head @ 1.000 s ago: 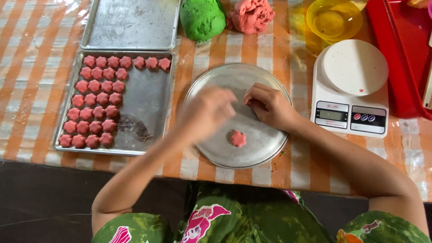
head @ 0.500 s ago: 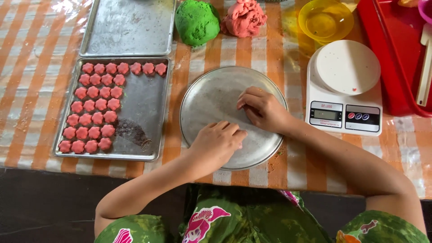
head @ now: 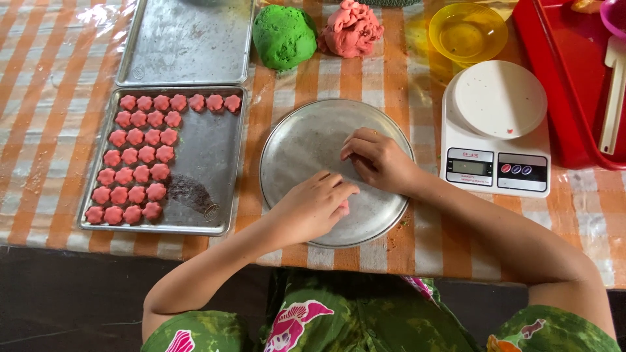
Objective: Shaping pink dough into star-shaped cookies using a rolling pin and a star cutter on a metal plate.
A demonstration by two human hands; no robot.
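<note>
Nearest the person, the left hand (head: 316, 207) lies curled over the near part of the round metal plate (head: 306, 140), fingers bent close together; a sliver of pink dough piece (head: 344, 208) shows at the fingertips (head: 347, 191), mostly hidden under them. The pictures do not show whether the hand grips it or only presses on it. Just beyond, still over the plate, the right hand (head: 378, 160) rests with fingers bunched narrow and tips down on the metal; nothing can be seen between them.

Left of the plate sits a rectangular baking tray (head: 215, 163) holding rows of small pink flower-shaped pieces (head: 140, 156) along its left half and far edge. Right of the plate stands a white kitchen scale (head: 499, 130) with a round platform, a small grey display and coloured buttons on its near face.

Beyond the plate lie a green dough ball (head: 284, 36) and a lumpy pink dough mass (head: 352, 27), side by side. An empty metal tray (head: 189, 40) lies far left of the plate. A yellow bowl (head: 467, 32) stands far right, with a red tray (head: 561, 78) at the edge.
</note>
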